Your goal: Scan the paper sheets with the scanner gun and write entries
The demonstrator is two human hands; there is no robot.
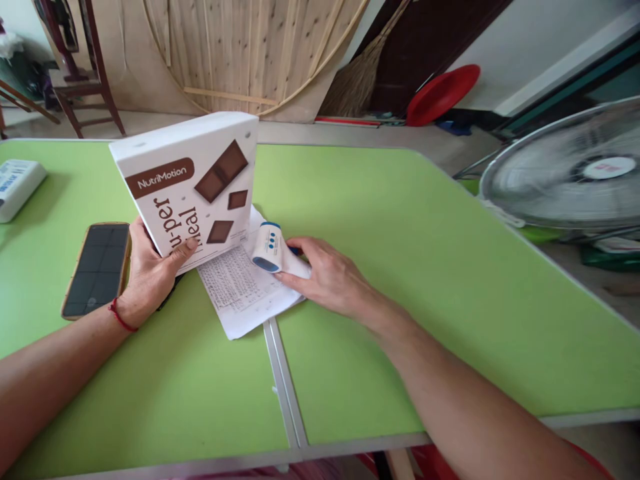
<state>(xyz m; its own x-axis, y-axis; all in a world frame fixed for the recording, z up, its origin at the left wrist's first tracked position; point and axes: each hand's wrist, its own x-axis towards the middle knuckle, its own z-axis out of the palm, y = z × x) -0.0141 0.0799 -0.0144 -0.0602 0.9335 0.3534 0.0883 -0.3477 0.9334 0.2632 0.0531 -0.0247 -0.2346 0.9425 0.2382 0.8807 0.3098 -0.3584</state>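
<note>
My left hand (155, 270) grips the lower edge of a white NutriMotion box (165, 207), thumb on its front. The box stands tilted above the table and shows brown chocolate squares. In my right hand (333, 277) is a white-and-blue gun-shaped handheld device (269, 248), which looks like an infrared thermometer. Its wide blue-rimmed end points left toward the box, with a gap between them. Under both lies a sheet of handwritten paper (245, 293), partly covered by the box and the device. A dark pen-like thing (170, 293) shows beneath my left wrist.
On the green table (360, 200), a phone in a yellowish case (97, 270) lies left of my left hand. Farther left sits a white box (20, 187). A metal seam (285, 380) crosses the tabletop. A large fan (575, 167) stands beyond the right edge.
</note>
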